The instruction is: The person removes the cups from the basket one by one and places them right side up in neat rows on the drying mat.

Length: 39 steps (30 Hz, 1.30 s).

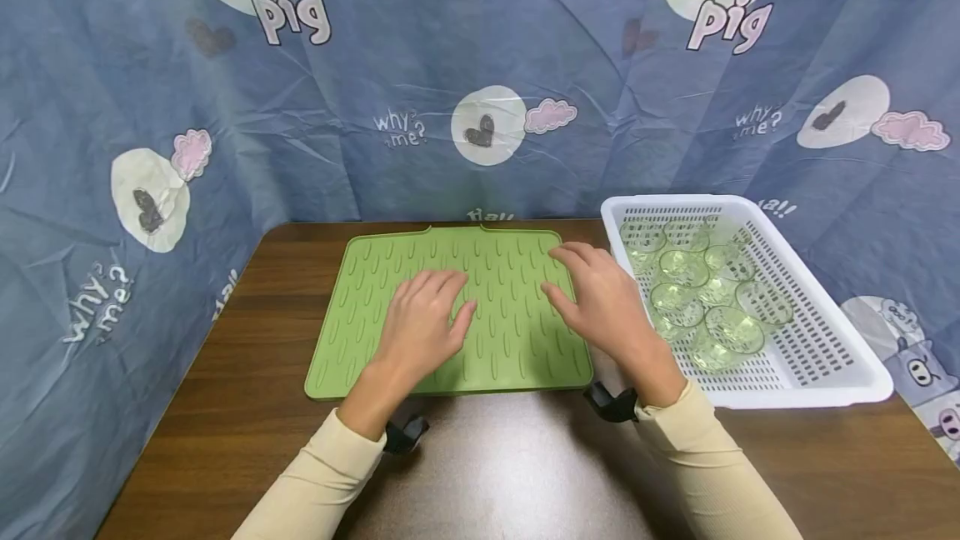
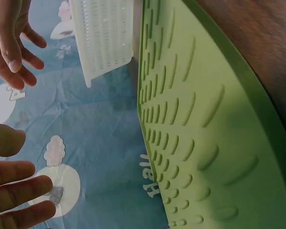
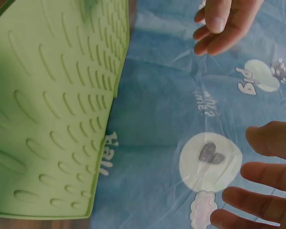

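Observation:
A green ridged drying mat (image 1: 480,307) lies flat on the brown table. Over its middle is my left hand (image 1: 422,319), fingers relaxed and holding nothing. My right hand (image 1: 600,298) hovers by the mat's right edge, thumb and fingers spread apart with nothing between them. In the left wrist view the left hand's fingers (image 2: 28,191) stay above the mat, apart from it. The right wrist view likewise shows the right hand's fingers (image 3: 262,191) in the air. Several clear greenish glasses (image 1: 684,267) stand in a white basket to the right of that hand.
The white perforated basket (image 1: 847,357) sits at the table's right side, its rim near my right forearm. Behind the brown table (image 1: 247,340) hangs a blue printed cloth (image 1: 420,48). Black straps (image 1: 611,403) are on both wrists.

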Each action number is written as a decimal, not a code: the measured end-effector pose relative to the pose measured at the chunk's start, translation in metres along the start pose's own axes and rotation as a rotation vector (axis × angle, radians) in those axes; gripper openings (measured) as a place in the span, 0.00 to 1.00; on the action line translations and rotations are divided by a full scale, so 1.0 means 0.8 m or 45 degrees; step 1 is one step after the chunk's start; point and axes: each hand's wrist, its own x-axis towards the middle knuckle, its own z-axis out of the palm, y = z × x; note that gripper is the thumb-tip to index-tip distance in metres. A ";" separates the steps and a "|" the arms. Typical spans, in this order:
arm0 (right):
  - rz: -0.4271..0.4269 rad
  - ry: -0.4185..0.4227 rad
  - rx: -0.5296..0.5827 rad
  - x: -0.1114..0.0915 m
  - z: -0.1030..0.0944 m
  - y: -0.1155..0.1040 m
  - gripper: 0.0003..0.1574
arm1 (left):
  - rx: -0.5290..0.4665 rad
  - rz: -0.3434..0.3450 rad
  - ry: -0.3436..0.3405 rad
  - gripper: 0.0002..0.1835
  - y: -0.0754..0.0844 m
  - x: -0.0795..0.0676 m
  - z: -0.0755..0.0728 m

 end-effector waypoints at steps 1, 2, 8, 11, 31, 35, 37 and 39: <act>0.003 0.000 -0.001 0.000 -0.001 0.001 0.28 | -0.012 0.010 -0.016 0.18 0.000 -0.001 -0.002; 0.007 -0.004 0.002 0.000 -0.002 0.001 0.28 | -0.023 0.020 -0.033 0.18 -0.001 -0.002 -0.003; 0.008 -0.043 0.016 -0.001 -0.007 0.004 0.29 | -0.030 0.055 -0.127 0.22 -0.014 -0.020 -0.012; 0.013 -0.033 0.016 -0.003 -0.009 0.004 0.29 | -0.035 0.062 -0.162 0.24 -0.024 -0.031 -0.017; -0.102 -0.003 0.017 -0.023 -0.052 0.006 0.28 | -0.037 -0.032 -0.384 0.34 -0.110 -0.092 -0.040; -0.123 0.011 -0.036 -0.029 -0.069 0.012 0.27 | -0.044 -0.103 -0.430 0.34 -0.127 -0.107 -0.038; -0.140 0.020 -0.049 -0.033 -0.077 0.017 0.28 | -0.042 -0.133 -0.444 0.34 -0.134 -0.114 -0.039; -0.161 0.037 -0.059 -0.036 -0.086 0.022 0.28 | -0.038 -0.157 -0.457 0.34 -0.140 -0.121 -0.039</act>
